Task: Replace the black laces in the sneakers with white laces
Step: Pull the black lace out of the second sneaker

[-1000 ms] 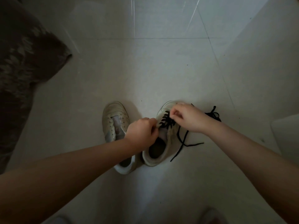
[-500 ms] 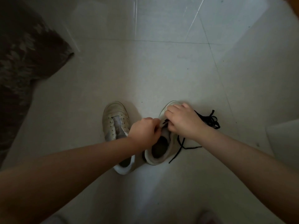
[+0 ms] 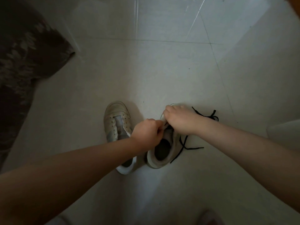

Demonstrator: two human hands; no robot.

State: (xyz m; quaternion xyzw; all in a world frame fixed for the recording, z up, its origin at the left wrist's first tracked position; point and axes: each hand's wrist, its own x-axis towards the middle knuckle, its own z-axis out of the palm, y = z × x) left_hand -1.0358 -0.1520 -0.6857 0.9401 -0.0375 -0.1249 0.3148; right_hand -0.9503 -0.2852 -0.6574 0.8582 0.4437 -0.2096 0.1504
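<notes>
While the worn white right sneaker [image 3: 162, 148] lies heel-near, toe-far, its black cord lace [image 3: 184, 144] trails right, pinched under the right hand [image 3: 180, 120]; left hand [image 3: 146, 133] curled on the tongue.

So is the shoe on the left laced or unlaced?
Unlaced. The left sneaker shows two rows of bare eyelets beside its exposed tongue, with no lace through them. Black lace trails only beside the right sneaker.

A pale tiled floor [image 3: 162, 70] with thin grout lines fills the view. A dark patterned fabric [image 3: 21, 70] lies along its left side, and a white object [image 3: 285, 132], too cropped to identify, sits at the right edge.
</notes>
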